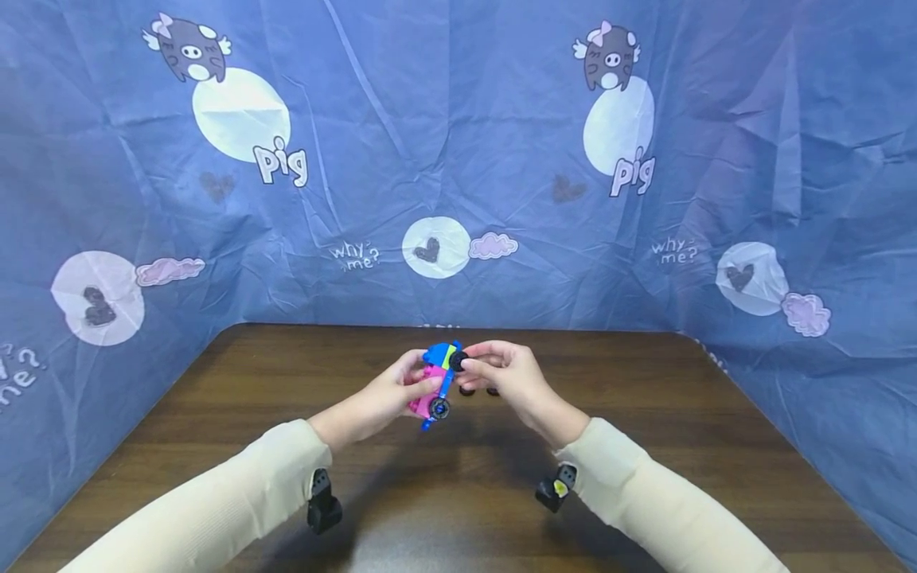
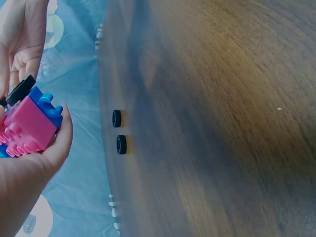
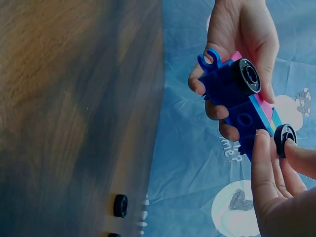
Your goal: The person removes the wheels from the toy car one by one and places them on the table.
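My left hand [image 1: 383, 398] grips a small toy car [image 3: 242, 116] above the table. Its underside is blue with a hook at one end, and its body is pink with a lime strip. A black wheel [image 3: 246, 76] sits on the car near the hooked end. At the other end, the right hand [image 1: 519, 378] pinches a second black wheel [image 3: 285, 140] between thumb and fingers, right at the car's side. Two loose black wheels [image 2: 117, 118] stand on their treads on the table beyond the hands.
The brown wooden table [image 1: 286, 493] spreads under both arms. A blue printed cloth [image 1: 458, 159] hangs behind and along its sides. Black wrist cameras [image 1: 324, 501] hang below both cream sleeves.
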### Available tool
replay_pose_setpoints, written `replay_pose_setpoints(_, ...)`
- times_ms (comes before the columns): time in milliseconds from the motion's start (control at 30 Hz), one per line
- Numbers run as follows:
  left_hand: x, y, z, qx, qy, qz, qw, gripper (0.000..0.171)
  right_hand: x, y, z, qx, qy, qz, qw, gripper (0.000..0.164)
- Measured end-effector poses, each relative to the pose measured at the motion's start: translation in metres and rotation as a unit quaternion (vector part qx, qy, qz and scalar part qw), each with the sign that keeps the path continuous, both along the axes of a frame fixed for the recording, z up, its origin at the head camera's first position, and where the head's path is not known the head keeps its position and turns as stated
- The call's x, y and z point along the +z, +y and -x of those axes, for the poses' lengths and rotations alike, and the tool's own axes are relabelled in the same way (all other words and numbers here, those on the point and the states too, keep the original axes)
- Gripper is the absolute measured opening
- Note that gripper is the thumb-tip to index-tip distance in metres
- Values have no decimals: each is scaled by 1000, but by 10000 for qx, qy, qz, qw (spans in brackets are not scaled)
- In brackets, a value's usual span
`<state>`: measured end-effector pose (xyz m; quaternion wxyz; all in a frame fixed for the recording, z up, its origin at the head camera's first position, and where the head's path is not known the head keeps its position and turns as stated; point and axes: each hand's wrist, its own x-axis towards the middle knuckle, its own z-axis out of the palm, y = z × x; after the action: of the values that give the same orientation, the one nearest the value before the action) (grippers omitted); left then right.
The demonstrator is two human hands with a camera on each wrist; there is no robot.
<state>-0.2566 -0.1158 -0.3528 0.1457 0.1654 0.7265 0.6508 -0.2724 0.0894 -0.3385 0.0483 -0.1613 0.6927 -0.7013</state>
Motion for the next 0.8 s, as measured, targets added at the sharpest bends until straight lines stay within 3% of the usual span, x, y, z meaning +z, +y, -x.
replay_pose_setpoints(200,-3,-2,1,-93,-157,-110,9998,55,2,6,0,66,9,107,9999,30)
replay_pose_setpoints(533,-3,-5,4,303,-261,-285,9988,51,7,14,6,-231,-120,162,9995,31)
replay_pose_setpoints(800,-4,-6,4,469,-464,-276,9974,51,2,29,20,-477,-531,165,9973,31)
